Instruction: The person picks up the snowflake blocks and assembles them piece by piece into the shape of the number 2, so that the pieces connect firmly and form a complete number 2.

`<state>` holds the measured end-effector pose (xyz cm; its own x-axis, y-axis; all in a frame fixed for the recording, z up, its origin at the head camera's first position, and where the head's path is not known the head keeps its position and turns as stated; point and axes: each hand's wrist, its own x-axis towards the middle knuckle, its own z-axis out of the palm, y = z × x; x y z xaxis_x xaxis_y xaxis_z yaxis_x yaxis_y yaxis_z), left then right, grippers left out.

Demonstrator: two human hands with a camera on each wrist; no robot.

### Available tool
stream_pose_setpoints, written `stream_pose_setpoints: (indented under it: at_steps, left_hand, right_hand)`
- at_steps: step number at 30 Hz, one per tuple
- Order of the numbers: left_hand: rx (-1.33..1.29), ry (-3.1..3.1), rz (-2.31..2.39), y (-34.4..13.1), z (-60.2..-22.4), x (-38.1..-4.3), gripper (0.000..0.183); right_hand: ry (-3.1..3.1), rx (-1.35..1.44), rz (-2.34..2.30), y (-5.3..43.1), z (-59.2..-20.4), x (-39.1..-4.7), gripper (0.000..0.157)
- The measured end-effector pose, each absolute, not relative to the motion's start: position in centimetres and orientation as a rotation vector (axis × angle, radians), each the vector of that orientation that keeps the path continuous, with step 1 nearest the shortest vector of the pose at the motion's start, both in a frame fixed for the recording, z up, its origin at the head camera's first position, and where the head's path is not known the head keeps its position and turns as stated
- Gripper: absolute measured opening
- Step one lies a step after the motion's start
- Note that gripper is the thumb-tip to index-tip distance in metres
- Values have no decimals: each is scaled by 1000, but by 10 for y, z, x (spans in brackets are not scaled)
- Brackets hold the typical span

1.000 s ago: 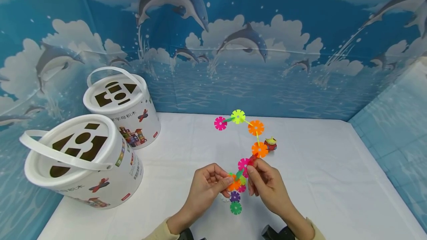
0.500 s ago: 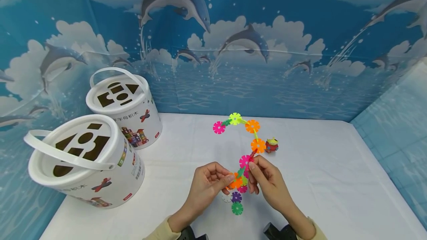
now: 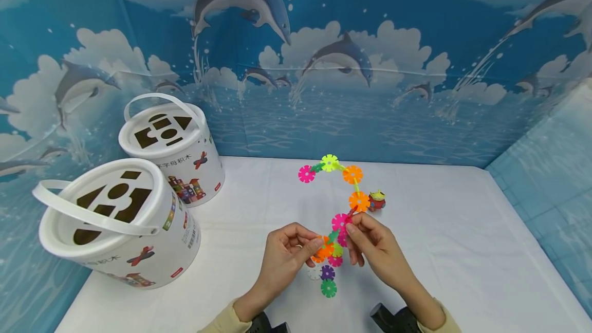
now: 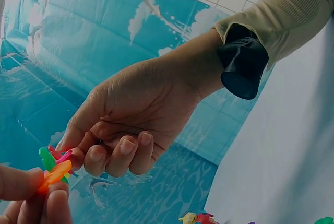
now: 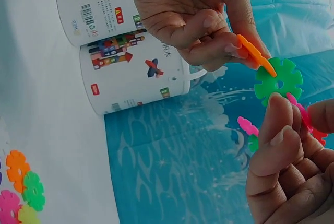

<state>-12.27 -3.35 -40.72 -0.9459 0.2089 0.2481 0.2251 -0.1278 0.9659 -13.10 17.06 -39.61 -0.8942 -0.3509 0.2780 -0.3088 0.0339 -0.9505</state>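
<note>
A chain of notched, snowflake-shaped plastic discs is held between both hands, its far part curving back and left over the table in the head view. My left hand (image 3: pixel 289 258) pinches the orange disc (image 5: pixel 257 56) at the near end between thumb and finger. A green disc (image 5: pixel 286 80) joins it to a pink disc (image 3: pixel 339 222), which my right hand (image 3: pixel 379 251) pinches. Beyond the fingers the chain continues through a red disc (image 3: pixel 352 213), two orange discs (image 3: pixel 359 201), a yellow-green disc (image 3: pixel 330 163) and a pink end disc (image 3: pixel 307 173).
Loose discs, among them a purple disc (image 3: pixel 328 272) and a green disc (image 3: pixel 329 288), lie on the white tabletop (image 3: pixel 453 240) below the hands. Behind the chain stands a small red-and-yellow toy figure (image 3: pixel 376 200). Two white buckets (image 3: pixel 180 251) with shape-hole lids are at the left.
Both hands keep their pinch on the chain and shift only slightly. The chain's far end dips a little, then rises back.
</note>
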Motion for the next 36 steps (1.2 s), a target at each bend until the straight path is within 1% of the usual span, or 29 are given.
stream_pose_setpoints:
  at_steps: [6,13,24,31,36]
  left_hand:
    - [-443,-2061,-2293,-34,-407,-123,12]
    - [-430,-2032,-2302,-34,-409,-124,13]
    - [-379,-1992,-2443,-31,-414,-127,17]
    - [-292,-2028,-2481,-30,-424,-135,26]
    - [-339,-2169,-2352,-29,-434,-141,24]
  right_hand:
    - [2169,-708,-1991,169,-397,-130,8]
    - [2125,-750,-1884,164,-402,-128,8]
    - [2214,-778,-1909,158,-405,-125,2]
    - [2326,-777,-1941,162,-405,-129,4]
    - [2361,-791,-1964,166,-403,-130,6]
